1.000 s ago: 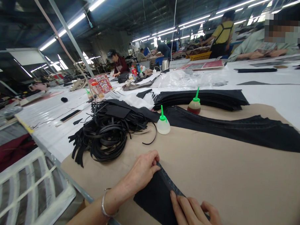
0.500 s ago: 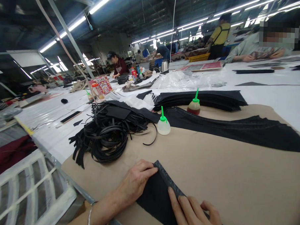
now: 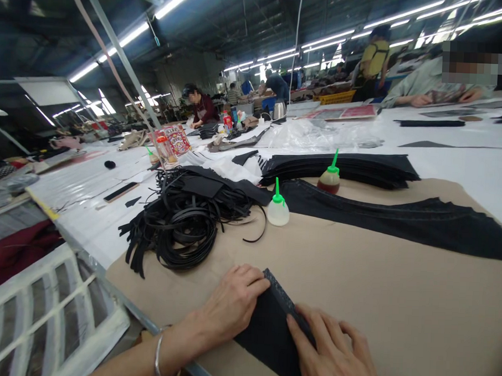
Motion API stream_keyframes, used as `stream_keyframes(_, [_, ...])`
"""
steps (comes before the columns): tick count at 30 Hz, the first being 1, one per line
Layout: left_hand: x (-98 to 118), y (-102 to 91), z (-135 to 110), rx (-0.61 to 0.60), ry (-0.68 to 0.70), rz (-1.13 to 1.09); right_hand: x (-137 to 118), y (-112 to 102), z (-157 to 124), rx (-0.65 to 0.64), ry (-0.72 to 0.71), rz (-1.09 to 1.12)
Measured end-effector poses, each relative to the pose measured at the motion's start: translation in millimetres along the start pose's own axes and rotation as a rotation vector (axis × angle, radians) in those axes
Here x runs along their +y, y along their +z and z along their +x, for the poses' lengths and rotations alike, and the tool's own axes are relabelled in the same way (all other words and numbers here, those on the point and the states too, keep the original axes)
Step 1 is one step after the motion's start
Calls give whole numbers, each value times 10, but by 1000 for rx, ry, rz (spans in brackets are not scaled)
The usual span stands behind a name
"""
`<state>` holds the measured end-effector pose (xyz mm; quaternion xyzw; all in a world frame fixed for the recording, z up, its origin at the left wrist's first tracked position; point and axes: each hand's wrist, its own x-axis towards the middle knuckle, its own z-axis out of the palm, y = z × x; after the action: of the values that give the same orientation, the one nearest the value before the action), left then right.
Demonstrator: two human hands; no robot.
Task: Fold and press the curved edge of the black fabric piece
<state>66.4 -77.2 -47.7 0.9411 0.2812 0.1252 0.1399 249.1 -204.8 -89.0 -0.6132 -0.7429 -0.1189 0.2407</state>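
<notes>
A black piece [image 3: 265,330] lies flat on the brown paper [image 3: 367,293] at the near edge of the table, under both hands. The left hand [image 3: 233,305] rests on its far left corner with fingers bent; whether they pinch it, I cannot tell. The right hand [image 3: 337,358] lies spread and flat on its right edge, grasping nothing. Farther off stand a white bottle [image 3: 278,210] and a brown bottle [image 3: 329,181], with a heap of black straps [image 3: 183,226] to the left.

A garment or leather-goods factory — long worktables [image 3: 464,158], strip lights [image 3: 128,36], black strap piles [image 3: 183,218], seated workers [image 3: 198,105].
</notes>
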Motion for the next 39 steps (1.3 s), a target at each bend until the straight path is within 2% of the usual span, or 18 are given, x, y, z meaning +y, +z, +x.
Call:
stream_keyframes(2, [-5, -57, 78, 80, -64, -127, -13, -7, 83, -2, 70, 34])
stream_keyframes(4, [-25, -138, 175, 95, -98, -214, -43, -2, 184, -33, 136, 47])
stream_keyframes(8, [-95, -321, 402, -109, 9, -199, -138, 17, 417, -137, 280, 63])
stream_keyframes(12, [-165, -422, 611, -333, 126, -89, -211, -12, 656, -316, 488, 160])
stream_keyframes(16, [-204, -398, 722, -420, 200, -72, -205, -56, 795, -457, 570, 273])
stream_keyframes(21, [-242, -326, 727, -413, 240, -77, -200, -37, 767, -443, 569, 324])
stream_keyframes(29, [-337, -265, 632, -317, 284, -85, -225, 155, 530, -267, 474, 480])
stream_keyframes(34, [-382, -253, 573, -257, 326, -72, -225, 297, 372, -198, 278, 379])
stream_keyframes(39, [-392, -284, 416, -91, 345, -40, -286, 368, 316, -112, 195, 193])
